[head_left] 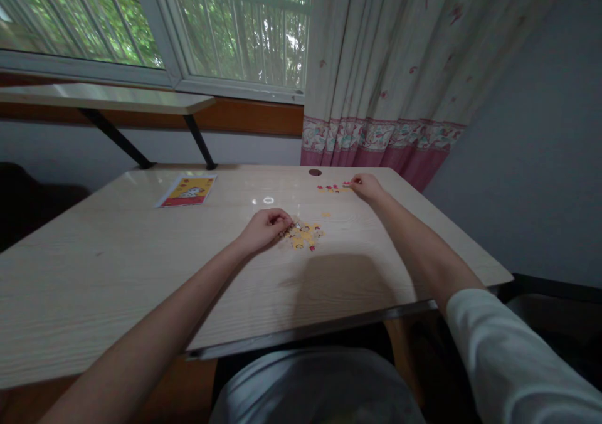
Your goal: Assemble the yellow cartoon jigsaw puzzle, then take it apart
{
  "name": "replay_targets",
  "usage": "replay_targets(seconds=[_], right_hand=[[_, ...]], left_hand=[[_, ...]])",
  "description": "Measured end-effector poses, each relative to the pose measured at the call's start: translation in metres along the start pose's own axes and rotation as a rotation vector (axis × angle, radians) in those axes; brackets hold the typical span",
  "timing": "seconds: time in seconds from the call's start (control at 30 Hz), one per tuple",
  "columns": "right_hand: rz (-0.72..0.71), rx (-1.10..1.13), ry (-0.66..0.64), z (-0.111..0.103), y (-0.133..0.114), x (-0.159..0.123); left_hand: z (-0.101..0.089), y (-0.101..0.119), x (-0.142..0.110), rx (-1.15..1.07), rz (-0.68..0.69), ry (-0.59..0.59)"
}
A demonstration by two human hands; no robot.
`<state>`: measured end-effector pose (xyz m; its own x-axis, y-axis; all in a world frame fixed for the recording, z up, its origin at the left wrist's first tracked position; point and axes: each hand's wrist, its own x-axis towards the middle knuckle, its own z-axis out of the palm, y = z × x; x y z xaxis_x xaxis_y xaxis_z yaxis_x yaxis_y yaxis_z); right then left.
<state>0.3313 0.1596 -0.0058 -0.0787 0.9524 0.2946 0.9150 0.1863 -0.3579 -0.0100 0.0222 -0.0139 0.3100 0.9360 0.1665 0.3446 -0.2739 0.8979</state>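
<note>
A loose pile of small jigsaw puzzle pieces (306, 234), mostly yellow with bits of red and white, lies mid-table. At its left edge rests my left hand (267, 228), fingers curled together. Whether a piece sits between them is too small to tell. Farther back on the right, my right hand (367, 187) pinches a puzzle piece (347, 184) at the right end of a short group of red and yellow pieces (328, 188). Its fingertips are down at the tabletop. One single yellow piece (326, 214) lies between the pile and that group.
A printed picture sheet (189, 190) in yellow and red lies at the back left of the wooden table (117, 273). Behind it stands a raised shelf (141, 101) on black brackets. A round cable hole (315, 172) is near the back edge, beside the curtain (376, 98).
</note>
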Motion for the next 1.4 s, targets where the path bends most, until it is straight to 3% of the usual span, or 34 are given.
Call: replay_targets(seconds=[0.33,0.53,0.6,0.7,0.87,1.0,1.13,1.4], right_hand=[[-0.009,-0.172,-0.125,0.005,-0.003,0.023],[-0.028,-0.202,-0.090,-0.002,-0.014,0.020],[-0.070,-0.183,-0.061,-0.003,-0.027,0.012],[-0.249,-0.074,-0.034,-0.003,-0.055,-0.012],[-0.633,0.093,-0.185,-0.004,-0.103,-0.071],[-0.837,0.162,-0.293,-0.005,-0.119,-0.105],[-0.891,0.188,-0.306,0.001,-0.119,-0.118],[-0.870,0.282,-0.333,0.005,-0.120,-0.121]], left_hand=[[0.001,-0.003,0.001,-0.046,0.005,0.015],[0.001,-0.007,0.002,-0.076,0.012,0.018],[0.000,-0.005,0.001,-0.062,0.009,0.009],[0.000,-0.001,0.000,-0.032,0.010,0.010],[0.000,0.004,-0.002,0.015,0.024,0.010],[0.000,0.010,-0.004,0.075,0.034,-0.010],[0.000,0.012,-0.005,0.115,0.041,-0.015],[0.001,0.013,-0.005,0.151,0.036,-0.021]])
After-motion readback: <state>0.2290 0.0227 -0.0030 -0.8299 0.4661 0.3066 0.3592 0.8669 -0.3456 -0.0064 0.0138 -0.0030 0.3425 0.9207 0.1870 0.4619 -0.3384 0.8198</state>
